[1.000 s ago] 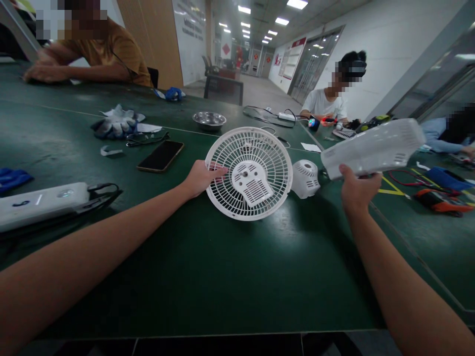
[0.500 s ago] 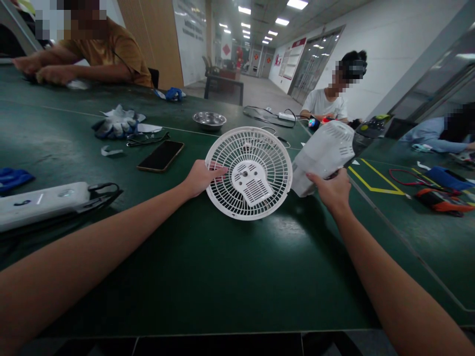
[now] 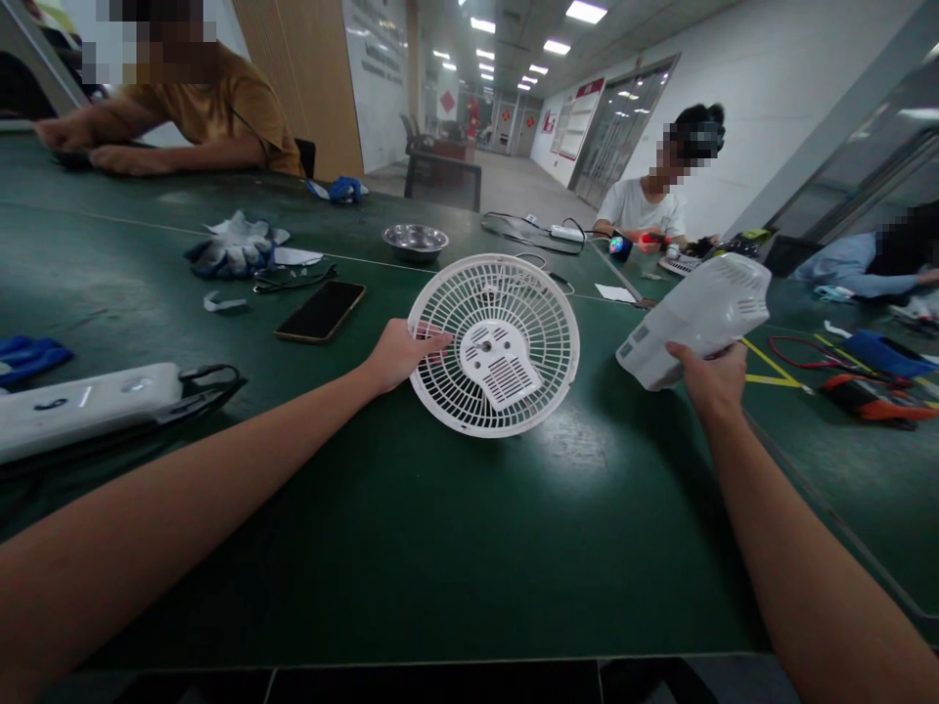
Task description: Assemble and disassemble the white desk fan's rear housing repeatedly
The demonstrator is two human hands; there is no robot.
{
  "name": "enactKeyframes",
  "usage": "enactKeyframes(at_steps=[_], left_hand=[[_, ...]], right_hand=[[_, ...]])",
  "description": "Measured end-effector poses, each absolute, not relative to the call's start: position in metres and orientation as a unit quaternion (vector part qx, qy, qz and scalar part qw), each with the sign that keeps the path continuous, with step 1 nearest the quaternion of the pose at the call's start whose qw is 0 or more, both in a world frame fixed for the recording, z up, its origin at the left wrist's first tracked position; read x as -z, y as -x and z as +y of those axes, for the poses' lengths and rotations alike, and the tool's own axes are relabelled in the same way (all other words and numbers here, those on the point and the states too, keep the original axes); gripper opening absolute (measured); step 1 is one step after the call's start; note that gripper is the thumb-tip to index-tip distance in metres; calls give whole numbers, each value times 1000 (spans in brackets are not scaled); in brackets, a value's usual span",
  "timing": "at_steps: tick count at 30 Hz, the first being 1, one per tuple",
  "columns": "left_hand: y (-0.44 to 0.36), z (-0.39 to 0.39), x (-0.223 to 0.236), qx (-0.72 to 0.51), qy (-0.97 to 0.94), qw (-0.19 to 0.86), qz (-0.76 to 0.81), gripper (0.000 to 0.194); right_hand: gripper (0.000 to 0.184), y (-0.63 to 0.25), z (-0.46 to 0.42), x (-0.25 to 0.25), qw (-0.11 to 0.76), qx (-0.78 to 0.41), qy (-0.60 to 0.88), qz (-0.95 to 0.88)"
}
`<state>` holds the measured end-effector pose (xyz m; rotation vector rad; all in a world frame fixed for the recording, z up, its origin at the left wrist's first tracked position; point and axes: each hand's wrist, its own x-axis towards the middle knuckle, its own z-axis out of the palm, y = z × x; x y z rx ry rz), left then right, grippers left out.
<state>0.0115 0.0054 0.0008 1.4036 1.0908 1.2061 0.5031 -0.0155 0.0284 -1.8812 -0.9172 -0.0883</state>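
My left hand (image 3: 398, 358) is closed on the left rim of a round white fan grille (image 3: 500, 360), thumb on the near face. The grille is tilted up with its slotted motor cover facing me. To the right, my right hand (image 3: 715, 379) grips a white plastic housing (image 3: 693, 318) from below. The housing is long and boxy, with vent slots at its upper right end, and leans to the right. A gap separates it from the grille. The fingers behind each piece are mostly hidden.
A phone (image 3: 321, 312), gloves (image 3: 233, 248) and a steel bowl (image 3: 415, 242) lie beyond my left hand. A white device (image 3: 88, 406) sits at left. An orange-and-black tool (image 3: 872, 397) is at right. Several people sit around the green table (image 3: 411, 557).
My right hand has moved right with the white housing, widening the gap to the grille. The left hand and the grille have hardly moved.
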Motion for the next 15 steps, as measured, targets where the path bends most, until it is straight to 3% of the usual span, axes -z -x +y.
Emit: enactKeyframes(at_steps=[4,10,15], left_hand=[[-12,5,-1,-499,-571,489,432,15],[-12,4,-2,-501,-566,485,440,12],[-11,4,-2,-498,-571,484,437,11]], right_hand=[[77,-502,-13,-32,579,42,695,-424],[71,-510,-6,-37,664,83,622,-408],[71,-526,4,-30,647,128,608,-441]])
